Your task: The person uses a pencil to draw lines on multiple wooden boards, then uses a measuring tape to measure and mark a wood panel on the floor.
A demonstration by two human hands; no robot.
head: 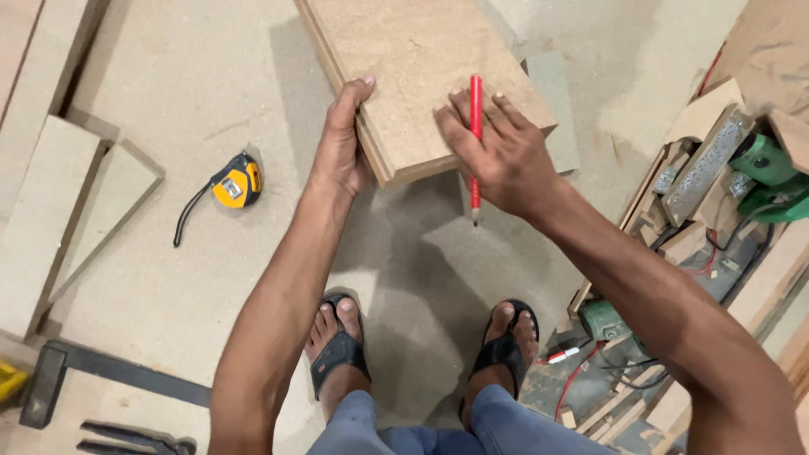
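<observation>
A stack of thick tan wooden boards (413,59) slants from the top of the head view down to the middle. My left hand (341,143) grips its near left corner, thumb on top and fingers under the edge. My right hand (497,156) rests flat on the near right part of the board. A red pencil (475,147) is held between its fingers, lying along the hand with its tip pointing toward me, past the board's edge.
A yellow and black tape measure (236,184) lies on the dusty floor to the left. Board offcuts (50,211) lie at far left, a hammer (101,371) at lower left. Green power tools (771,173), cables and scraps crowd the right. My sandalled feet (337,337) stand below.
</observation>
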